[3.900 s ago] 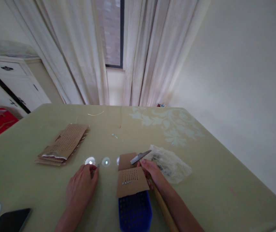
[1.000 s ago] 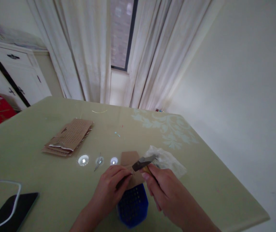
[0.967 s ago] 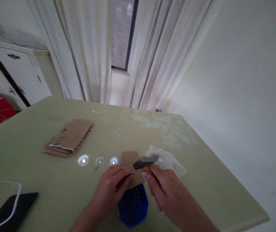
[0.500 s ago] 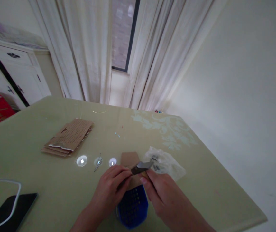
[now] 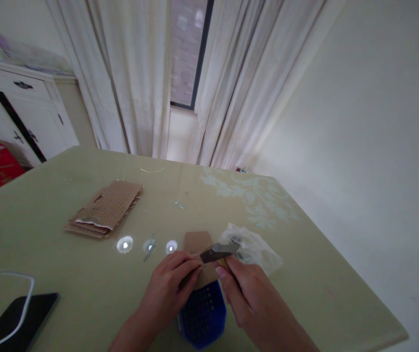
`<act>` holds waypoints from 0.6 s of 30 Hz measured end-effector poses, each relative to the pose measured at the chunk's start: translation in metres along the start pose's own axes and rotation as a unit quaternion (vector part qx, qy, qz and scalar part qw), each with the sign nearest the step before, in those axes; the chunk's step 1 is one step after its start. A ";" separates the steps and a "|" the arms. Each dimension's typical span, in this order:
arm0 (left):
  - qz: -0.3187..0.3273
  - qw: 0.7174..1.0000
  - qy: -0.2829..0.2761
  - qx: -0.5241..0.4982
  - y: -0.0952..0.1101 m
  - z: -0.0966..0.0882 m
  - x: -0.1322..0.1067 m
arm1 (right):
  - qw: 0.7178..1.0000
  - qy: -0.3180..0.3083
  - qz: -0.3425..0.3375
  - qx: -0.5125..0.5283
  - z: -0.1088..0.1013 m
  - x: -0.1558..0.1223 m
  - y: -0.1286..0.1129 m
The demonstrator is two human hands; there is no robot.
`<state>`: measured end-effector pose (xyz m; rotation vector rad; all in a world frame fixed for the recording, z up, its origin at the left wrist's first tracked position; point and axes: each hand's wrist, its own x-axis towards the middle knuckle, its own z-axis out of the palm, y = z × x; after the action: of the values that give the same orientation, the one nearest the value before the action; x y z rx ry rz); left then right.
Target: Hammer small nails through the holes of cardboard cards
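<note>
Head view: nearest, a blue perforated plastic basket is lying between the left hand and the right hand, a brown cardboard piece overlapping its far end, apparently for support. The left hand is pressing thumb and fingertips together at the cardboard; whether they are pinching something small is too hidden to tell. The right hand is gripping a grey metal-headed hammer close to its head, probably for control. Beyond the right hand a crumpled clear plastic bag is resting on the pale green worktop; beyond the left, a slender silver metal piece and a brown perforated cardboard stack are lying, seemingly leaving the fingers room.
</note>
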<state>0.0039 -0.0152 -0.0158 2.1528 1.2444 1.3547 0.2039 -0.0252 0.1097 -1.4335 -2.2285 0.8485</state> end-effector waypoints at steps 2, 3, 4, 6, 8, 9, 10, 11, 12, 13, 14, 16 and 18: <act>0.004 1.000 -0.003 0.005 -0.001 0.000 -0.001 | 1.000 -0.006 0.003 -0.003 0.000 0.000 0.000; 0.005 1.000 -0.008 0.006 -0.001 0.001 -0.001 | 1.000 -0.021 0.003 -0.007 0.001 0.000 0.000; 0.004 1.000 -0.012 0.007 -0.001 0.001 -0.002 | 0.999 -0.039 0.003 -0.010 0.001 0.000 0.000; -0.002 1.000 -0.014 0.008 -0.002 0.002 -0.003 | 0.998 -0.059 0.003 -0.010 0.002 0.000 0.000; -0.010 1.000 -0.009 0.009 -0.002 0.002 -0.003 | 0.999 -0.033 0.002 -0.001 0.002 0.000 0.000; -0.014 1.000 -0.005 0.008 -0.002 0.003 -0.003 | 1.000 -0.015 0.003 0.005 0.003 0.000 0.000; -0.019 1.000 -0.003 0.007 -0.001 0.003 -0.003 | 1.000 -0.001 0.004 0.010 0.003 0.000 0.001; -0.023 1.000 -0.005 0.005 -0.001 0.003 -0.003 | 1.000 0.004 0.005 0.011 0.004 0.001 0.001; -0.026 1.000 -0.009 0.001 -0.001 0.003 -0.003 | 1.000 -0.003 0.006 0.011 0.004 0.001 0.002; -0.030 0.999 -0.014 -0.002 -0.001 0.004 -0.003 | 1.000 -0.020 0.007 0.009 0.005 0.001 0.003; -0.034 0.999 -0.018 -0.004 -0.001 0.004 -0.004 | 0.999 -0.037 0.007 0.006 0.005 0.001 0.003; -0.042 0.999 -0.020 -0.002 -0.002 0.006 -0.006 | 0.999 -0.050 0.006 0.005 0.006 0.000 0.004; -0.050 0.999 -0.015 0.010 -0.002 0.006 -0.007 | 1.000 -0.028 0.008 0.011 0.005 -0.002 0.004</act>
<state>0.0068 -0.0187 -0.0245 2.0855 1.3412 1.2705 0.2049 -0.0275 0.1038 -1.4361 -2.2452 0.9258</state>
